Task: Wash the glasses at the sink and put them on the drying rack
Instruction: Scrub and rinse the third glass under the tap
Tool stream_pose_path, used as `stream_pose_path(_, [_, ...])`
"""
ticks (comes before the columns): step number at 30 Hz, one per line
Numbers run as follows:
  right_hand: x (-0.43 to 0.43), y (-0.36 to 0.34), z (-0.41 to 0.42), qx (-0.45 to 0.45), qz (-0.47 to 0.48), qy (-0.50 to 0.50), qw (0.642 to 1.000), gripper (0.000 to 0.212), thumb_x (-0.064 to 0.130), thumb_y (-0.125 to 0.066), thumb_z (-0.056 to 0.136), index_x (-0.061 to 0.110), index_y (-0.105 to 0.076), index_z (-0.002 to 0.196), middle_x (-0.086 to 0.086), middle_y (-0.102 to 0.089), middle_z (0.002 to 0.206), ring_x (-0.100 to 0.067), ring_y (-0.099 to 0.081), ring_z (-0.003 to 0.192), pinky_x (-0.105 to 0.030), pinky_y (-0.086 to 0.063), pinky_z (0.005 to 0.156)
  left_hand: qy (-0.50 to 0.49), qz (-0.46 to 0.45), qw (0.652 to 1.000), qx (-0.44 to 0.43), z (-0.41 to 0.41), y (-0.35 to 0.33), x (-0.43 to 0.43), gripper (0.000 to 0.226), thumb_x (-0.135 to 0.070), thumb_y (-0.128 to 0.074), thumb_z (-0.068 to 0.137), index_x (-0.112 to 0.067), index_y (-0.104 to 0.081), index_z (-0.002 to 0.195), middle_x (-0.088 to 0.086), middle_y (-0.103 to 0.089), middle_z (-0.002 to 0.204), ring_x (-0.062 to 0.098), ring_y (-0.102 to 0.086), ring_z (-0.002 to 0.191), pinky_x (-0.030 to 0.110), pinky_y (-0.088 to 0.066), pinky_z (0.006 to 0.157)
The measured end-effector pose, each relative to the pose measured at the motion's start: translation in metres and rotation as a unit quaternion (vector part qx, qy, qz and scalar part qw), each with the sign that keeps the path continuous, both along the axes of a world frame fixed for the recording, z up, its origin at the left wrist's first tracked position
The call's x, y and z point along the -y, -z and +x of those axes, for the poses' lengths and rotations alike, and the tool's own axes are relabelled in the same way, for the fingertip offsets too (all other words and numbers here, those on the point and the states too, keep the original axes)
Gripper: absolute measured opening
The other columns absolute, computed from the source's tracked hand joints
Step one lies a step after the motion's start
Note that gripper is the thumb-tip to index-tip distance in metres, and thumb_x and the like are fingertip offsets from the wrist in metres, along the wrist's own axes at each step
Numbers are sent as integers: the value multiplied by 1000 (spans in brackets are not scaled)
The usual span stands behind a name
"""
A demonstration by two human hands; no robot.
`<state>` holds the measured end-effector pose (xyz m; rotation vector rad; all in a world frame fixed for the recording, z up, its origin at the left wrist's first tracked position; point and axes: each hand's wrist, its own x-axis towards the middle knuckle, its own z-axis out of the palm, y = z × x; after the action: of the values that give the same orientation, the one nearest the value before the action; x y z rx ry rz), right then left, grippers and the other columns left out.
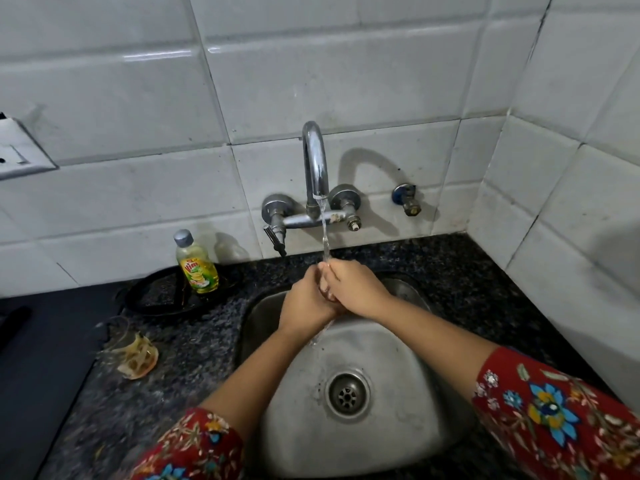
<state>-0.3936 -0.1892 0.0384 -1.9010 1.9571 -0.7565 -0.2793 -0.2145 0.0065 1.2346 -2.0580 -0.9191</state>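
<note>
Leftmost, a wall switch plate (17, 157) sits clear of the wet zone. Below it the dark granite counter (114, 403) carries a clear glass (119, 336) lying on its side near the counter's left part, next to a crumpled orange-and-cream scrap (138, 358); the glass is hard to read against the stone, so I note it as probable. It is well apart from the basin, likely waiting its turn.

Dish soap bottle (197, 268) stands upright on a black round tray (166, 296) against the tiles, just left of the sink. Judgement: parked within reach of the left hand, tray there to catch drips.

Left hand (304, 306) and right hand (356, 289) are pressed together over the back of the steel sink (381, 358), directly beneath the stream from the tap (315, 161). Fingers are curled and interlaced; something pale and glossy shows between them, but whether that is a small glass or only water on skin I cannot tell. Hands are held high, close to the spout, presumably so water lands on them before it scatters. Runoff falls toward the drain (347, 396); the basin holds nothing else.

Right of the tap, a small blue-handled valve (407, 199) on the wall.

No drying rack is in view. Judgement: task at an early stage, rinsing in hand, glass on counter not yet washed.
</note>
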Motion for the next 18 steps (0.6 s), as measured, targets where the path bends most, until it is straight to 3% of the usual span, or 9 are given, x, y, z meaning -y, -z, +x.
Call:
stream_pose_path(2, [-4,-2,0,11,-50,-20,998,21,20,-45,95,11,-58,81,-7,-70,80,-25,-65,76,-39,-50,76,52,33,995,-80,3,-6,6,52,-32,-74,51,-24,-54,98,-10,-65,84,12,-62,79,26,-49,70])
stream_pose_path(4, [-17,-3,-4,8,-128,-103,986,26,24,-39,96,10,-58,85,-6,-67,80,-17,-61,71,-34,-47,72,172,136,962,-165,13,-16,19,43,-5,-75,56,-17,-59,94,-9,-67,81,9,-64,80,20,-49,73])
stream_pose_path(6, [-24,-1,-8,8,-149,-141,979,33,29,-34,96,8,-58,88,-8,-65,80,-14,-56,70,-30,-43,68,237,210,933,-171,19,-22,25,31,4,-68,59,-7,-63,87,-5,-69,75,9,-64,74,21,-51,70])
stream_pose_path(7, [-22,3,-7,11,-143,-121,982,35,31,-33,96,8,-58,87,-10,-66,80,-18,-59,70,-33,-45,68,226,215,938,-153,18,-23,22,27,2,-67,57,-7,-63,83,-5,-68,70,8,-64,69,21,-50,67])
stream_pose_path(10, [-6,1,2,-7,-56,-33,998,35,30,-34,99,10,-59,88,-14,-68,86,-32,-63,79,-41,-48,73,73,52,995,-31,3,-12,8,42,-24,-75,55,-15,-60,93,-8,-67,79,12,-64,76,26,-48,67])
stream_pose_path(12, [-6,-2,5,-20,-43,-30,998,34,29,-34,101,7,-58,90,-16,-68,88,-33,-62,81,-40,-47,72,9,-38,999,14,0,-5,4,42,-31,-75,61,-20,-55,97,-8,-65,84,14,-63,79,28,-48,66])
stream_pose_path(15, [-16,-3,-1,1,-48,-83,995,29,28,-37,100,6,-55,92,-14,-66,86,-29,-61,78,-42,-45,68,76,24,995,-52,7,-5,13,43,-32,-74,48,-26,-52,85,-8,-64,80,15,-64,77,32,-52,66])
stream_pose_path(18, [-17,-5,6,-23,-30,-44,998,33,33,-36,100,11,-52,82,-13,-66,83,-30,-61,77,-40,-44,65,106,-5,992,-62,8,0,7,44,-37,-72,55,-22,-56,93,-10,-64,85,7,-66,84,27,-54,72])
